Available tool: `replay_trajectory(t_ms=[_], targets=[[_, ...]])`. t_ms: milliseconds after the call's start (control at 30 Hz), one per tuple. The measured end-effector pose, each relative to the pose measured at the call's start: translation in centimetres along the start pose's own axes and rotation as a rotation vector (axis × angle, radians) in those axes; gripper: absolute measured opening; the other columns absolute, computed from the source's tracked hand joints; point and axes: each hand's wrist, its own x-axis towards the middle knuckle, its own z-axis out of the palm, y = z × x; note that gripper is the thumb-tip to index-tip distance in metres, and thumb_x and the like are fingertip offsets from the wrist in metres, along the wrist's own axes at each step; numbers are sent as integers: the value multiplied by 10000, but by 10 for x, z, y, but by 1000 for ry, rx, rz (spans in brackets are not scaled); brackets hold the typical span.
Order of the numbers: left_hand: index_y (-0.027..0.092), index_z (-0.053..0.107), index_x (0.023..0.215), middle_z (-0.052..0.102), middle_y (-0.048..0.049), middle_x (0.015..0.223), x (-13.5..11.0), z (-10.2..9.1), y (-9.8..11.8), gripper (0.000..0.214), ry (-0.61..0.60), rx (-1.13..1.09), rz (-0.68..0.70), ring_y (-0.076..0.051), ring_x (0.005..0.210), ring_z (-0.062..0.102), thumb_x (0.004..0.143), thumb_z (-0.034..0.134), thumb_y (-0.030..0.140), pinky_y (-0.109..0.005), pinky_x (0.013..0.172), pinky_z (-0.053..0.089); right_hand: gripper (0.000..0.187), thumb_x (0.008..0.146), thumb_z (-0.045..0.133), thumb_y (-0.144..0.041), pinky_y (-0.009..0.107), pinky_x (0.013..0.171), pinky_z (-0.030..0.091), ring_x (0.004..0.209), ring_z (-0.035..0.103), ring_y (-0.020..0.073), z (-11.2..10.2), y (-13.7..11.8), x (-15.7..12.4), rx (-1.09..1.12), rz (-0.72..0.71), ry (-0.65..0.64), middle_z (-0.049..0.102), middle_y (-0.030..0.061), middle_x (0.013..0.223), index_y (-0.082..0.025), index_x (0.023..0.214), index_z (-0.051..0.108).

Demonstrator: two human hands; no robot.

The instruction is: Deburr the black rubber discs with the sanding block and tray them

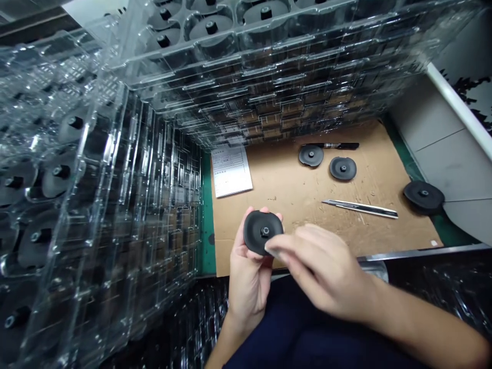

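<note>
My left hand (249,271) grips a black dished disc (253,228) with a short stud at its centre, fingers wrapped behind its rim. The disc faces up toward me, above the near edge of the cardboard sheet. My right hand (323,261) is closed in a pinch at the disc's lower right rim. A small pale grey piece (273,251) shows at its fingertips; blur hides what kind of thing it is. Two similar discs, one farther left (307,159) and one nearer (341,171), lie on the cardboard (277,179). Another disc (425,197) rests at the right edge.
A utility knife (361,208) lies on the cardboard, with a black marker pen (342,146) behind the discs. A printed paper (231,174) is at the left. Tall stacks of clear plastic trays, one at the back (269,61) and one at the left (154,205), hem in the work surface.
</note>
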Motion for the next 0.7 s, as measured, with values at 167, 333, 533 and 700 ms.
replay_trajectory(t_ms=[167, 333, 533, 700], targets=[[316, 573, 1164, 603, -22, 1222, -1, -4, 0, 425, 12, -6, -3, -214, 1116, 582, 790, 618, 118, -284, 909, 499, 240, 882, 439, -141, 320, 661, 431, 702, 525, 168, 2, -6, 3, -58, 73, 9, 612, 69, 810, -109, 1065, 591], [296, 572, 1174, 582, -38, 1253, 0, -5, 1, 421, 1, -9, 22, -226, 1128, 571, 784, 638, 152, -292, 924, 490, 209, 899, 451, -185, 260, 693, 457, 757, 580, 134, -4, 9, 7, 68, 146, -39, 650, 34, 873, -172, 1035, 610], [279, 558, 1211, 552, -72, 1295, 1, -9, 3, 430, -22, -75, 18, -277, 1184, 525, 789, 642, 278, -373, 1002, 430, 199, 900, 477, -252, 251, 727, 488, 843, 629, 143, 21, 57, -30, 24, 422, -60, 674, 33, 971, -197, 1040, 607], [272, 554, 1220, 553, -75, 1293, 0, -11, 1, 456, -36, -81, -29, -269, 1151, 553, 775, 656, 281, -339, 957, 464, 189, 888, 496, -242, 257, 720, 496, 848, 639, 153, 25, 66, -37, 47, 455, -99, 687, 20, 954, -218, 1007, 640]])
